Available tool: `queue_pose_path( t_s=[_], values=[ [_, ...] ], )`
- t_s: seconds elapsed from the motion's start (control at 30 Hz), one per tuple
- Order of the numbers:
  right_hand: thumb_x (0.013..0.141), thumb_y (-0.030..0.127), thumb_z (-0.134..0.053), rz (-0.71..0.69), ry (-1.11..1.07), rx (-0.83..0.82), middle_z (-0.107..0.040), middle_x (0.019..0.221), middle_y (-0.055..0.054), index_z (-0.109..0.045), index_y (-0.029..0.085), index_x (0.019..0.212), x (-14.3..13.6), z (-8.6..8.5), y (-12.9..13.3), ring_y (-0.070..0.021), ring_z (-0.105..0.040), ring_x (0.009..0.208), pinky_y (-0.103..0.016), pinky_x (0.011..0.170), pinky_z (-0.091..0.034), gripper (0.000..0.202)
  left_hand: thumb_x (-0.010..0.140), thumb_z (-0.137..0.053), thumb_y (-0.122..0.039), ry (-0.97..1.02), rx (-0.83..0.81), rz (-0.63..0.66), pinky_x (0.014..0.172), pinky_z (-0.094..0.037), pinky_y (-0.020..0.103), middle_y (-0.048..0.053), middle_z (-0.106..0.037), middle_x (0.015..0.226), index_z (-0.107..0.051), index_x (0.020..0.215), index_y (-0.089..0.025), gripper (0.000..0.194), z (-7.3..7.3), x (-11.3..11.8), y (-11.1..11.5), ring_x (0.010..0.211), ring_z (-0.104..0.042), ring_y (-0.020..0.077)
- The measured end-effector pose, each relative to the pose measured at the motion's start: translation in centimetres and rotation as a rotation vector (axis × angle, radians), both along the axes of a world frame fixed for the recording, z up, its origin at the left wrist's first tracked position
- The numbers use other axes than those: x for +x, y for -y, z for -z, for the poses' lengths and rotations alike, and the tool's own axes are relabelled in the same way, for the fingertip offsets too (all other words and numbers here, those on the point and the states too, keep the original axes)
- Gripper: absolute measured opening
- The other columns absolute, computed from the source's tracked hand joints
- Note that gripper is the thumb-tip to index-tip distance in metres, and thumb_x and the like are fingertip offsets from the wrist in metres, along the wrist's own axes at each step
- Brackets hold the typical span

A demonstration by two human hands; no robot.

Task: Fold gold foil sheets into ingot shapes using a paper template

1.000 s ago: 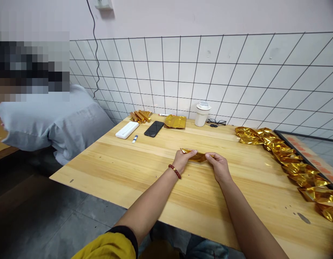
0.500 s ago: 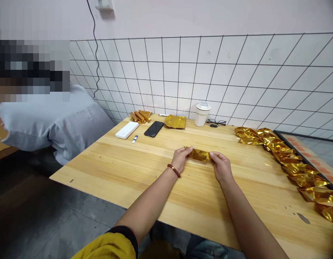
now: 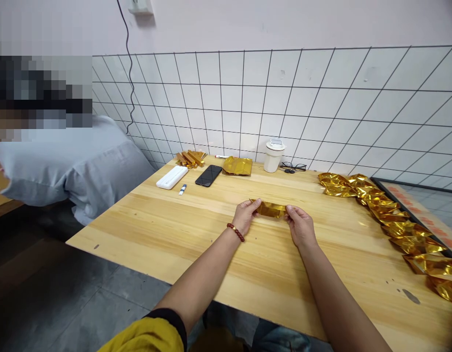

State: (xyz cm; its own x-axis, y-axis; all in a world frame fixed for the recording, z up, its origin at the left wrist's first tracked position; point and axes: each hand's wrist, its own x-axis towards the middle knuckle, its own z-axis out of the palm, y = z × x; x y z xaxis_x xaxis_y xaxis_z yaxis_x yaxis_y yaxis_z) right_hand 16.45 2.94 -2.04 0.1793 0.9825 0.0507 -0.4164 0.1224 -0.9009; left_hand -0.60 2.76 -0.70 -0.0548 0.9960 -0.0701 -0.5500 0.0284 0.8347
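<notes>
A folded piece of gold foil (image 3: 270,210) is stretched between my two hands, just above the wooden table (image 3: 156,220). My left hand (image 3: 245,214) pinches its left end between thumb and fingers; a red bead bracelet circles that wrist. The right end is pinched by my right hand (image 3: 300,225). Along the table's right side lies a row of crumpled, shaped gold foil pieces (image 3: 394,230). Flat gold foil sheets (image 3: 237,166) are stacked near the wall, and narrow folded gold strips (image 3: 190,158) lie at the back left corner.
Near the back are a white power bank (image 3: 172,177), a small blue and white item (image 3: 182,189), a black phone (image 3: 208,175), a white cup (image 3: 273,156) and glasses (image 3: 293,167). A person in a grey shirt (image 3: 75,161) leans at the left. A dark-framed panel (image 3: 423,210) borders the right.
The foil between my hands has tilted slightly, its right end a little higher and its front face flatter. My right fingertips have shifted slightly. The rest looks nearly the same.
</notes>
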Motion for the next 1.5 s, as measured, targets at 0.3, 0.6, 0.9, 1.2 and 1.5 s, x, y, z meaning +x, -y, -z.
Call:
queue_pose_path(
  t_s=[0.3,0.6,0.9,1.2,1.5],
  values=[
    [0.052,0.041,-0.089,0.021,-0.098,-0.021,-0.064,0.066,0.001,-0.073,0.02,0.069,0.06,-0.2,-0.21,-0.0098,-0.052,0.059,-0.023,0.057,-0.046,0.031,0.062,-0.073,-0.063,-0.288,-0.017,0.125,0.04,-0.022,0.022,-0.001,-0.052,0.039,-0.061,0.065,-0.015,0.049,0.05,0.25,0.33,0.036,-0.043,0.0073],
    [0.061,0.046,-0.084,-0.052,0.026,0.005,-0.057,0.056,0.002,-0.068,0.02,0.062,0.08,0.15,-0.08,-0.0103,-0.048,0.056,-0.024,0.056,-0.041,0.031,0.056,-0.077,-0.06,-0.212,0.006,0.09,0.039,-0.027,0.02,-0.001,-0.056,0.05,-0.063,0.07,-0.012,0.051,0.0,0.27,0.08,0.041,-0.053,0.0088],
    [0.061,0.048,-0.083,-0.025,0.095,0.006,-0.056,0.056,0.003,-0.064,0.019,0.057,-0.1,0.56,-0.23,-0.011,-0.046,0.057,-0.026,0.057,-0.038,0.035,0.065,-0.073,-0.059,-0.266,0.034,0.166,0.04,-0.023,0.02,-0.002,-0.053,0.044,-0.063,0.073,-0.013,0.048,0.09,-0.01,0.3,0.039,-0.046,0.0067],
    [0.061,0.047,-0.083,-0.045,-0.002,0.0,-0.056,0.058,0.002,-0.068,0.018,0.061,-0.1,0.07,-0.05,-0.0097,-0.047,0.057,-0.023,0.056,-0.04,0.033,0.061,-0.074,-0.06,-0.285,0.044,0.171,0.04,-0.024,0.02,-0.001,-0.055,0.046,-0.065,0.073,-0.012,0.05,0.39,0.06,0.01,0.039,-0.048,0.0072],
    [0.055,0.041,-0.087,0.007,-0.141,-0.016,-0.057,0.062,0.003,-0.071,0.019,0.07,0.07,-0.22,-0.18,-0.0084,-0.047,0.055,-0.022,0.051,-0.042,0.031,0.058,-0.076,-0.059,-0.271,0.024,0.168,0.041,-0.025,0.02,-0.002,-0.054,0.046,-0.063,0.067,-0.014,0.049,0.31,-0.01,-0.03,0.041,-0.05,0.0075]
  ],
)
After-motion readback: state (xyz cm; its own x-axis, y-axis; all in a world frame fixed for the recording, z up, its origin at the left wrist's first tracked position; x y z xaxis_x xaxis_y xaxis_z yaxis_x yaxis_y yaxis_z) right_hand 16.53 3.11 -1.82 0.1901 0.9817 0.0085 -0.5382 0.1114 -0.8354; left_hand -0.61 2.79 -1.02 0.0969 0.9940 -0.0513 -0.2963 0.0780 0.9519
